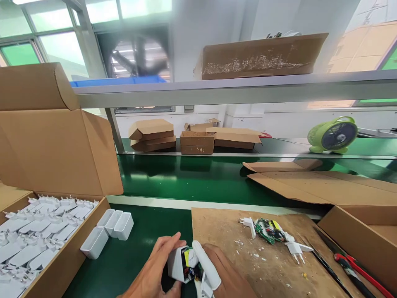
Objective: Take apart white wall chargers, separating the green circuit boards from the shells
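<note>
My left hand [156,269] is closed round a white plastic adapter case [175,267], thumb below and fingers above. The case's open end faces right and shows a circuit board [189,271] with a yellow-wrapped part. My right hand [229,275] grips a white rounded adapter piece [206,264] right beside that opening. White plastic parts hang below it, partly hidden by the fingers. On the wooden board [223,231] to the right lie a bare green circuit board [265,231], a white plug [248,225] and another two-pin plug [296,250].
A carton of white plug adapters [34,231] stands at left, beside several empty white cases [107,229]. At right are red-handled pliers [350,267], a thin black tool [328,267] and an open carton [362,236]. A shelf [235,89] crosses above; a green fan [333,135] stands behind.
</note>
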`<state>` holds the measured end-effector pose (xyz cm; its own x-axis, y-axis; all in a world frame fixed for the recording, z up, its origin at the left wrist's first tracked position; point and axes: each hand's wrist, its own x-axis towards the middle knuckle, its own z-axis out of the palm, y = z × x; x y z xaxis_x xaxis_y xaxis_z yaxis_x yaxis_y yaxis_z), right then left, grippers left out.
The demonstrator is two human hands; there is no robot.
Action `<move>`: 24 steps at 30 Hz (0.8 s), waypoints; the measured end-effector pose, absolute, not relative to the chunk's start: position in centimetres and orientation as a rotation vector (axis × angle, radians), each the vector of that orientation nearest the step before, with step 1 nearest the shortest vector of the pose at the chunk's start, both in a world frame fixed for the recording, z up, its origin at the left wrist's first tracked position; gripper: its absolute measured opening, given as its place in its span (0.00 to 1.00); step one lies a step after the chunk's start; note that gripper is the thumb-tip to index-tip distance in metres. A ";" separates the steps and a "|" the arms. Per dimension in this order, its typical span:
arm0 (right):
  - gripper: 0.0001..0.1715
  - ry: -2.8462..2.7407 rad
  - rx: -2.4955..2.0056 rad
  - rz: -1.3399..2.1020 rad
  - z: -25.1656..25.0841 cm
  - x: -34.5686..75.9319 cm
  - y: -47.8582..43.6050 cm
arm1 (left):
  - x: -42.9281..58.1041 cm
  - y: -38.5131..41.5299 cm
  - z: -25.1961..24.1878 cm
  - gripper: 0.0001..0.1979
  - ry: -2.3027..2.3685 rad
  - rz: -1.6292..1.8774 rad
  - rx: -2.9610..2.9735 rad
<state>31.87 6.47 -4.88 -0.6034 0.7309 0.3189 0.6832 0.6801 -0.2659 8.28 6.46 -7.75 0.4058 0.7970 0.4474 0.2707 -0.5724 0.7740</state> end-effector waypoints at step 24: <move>0.49 -2.431 -1.041 0.338 -5.5 32.0 6.7 | 8.8 6.6 -7.0 0.49 0.893 1.163 2.159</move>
<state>32.00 6.73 -5.53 -0.6009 0.7305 0.3244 0.6144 0.6818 -0.3971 8.84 6.58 -7.05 0.4122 0.7529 0.5131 0.3013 -0.6441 0.7031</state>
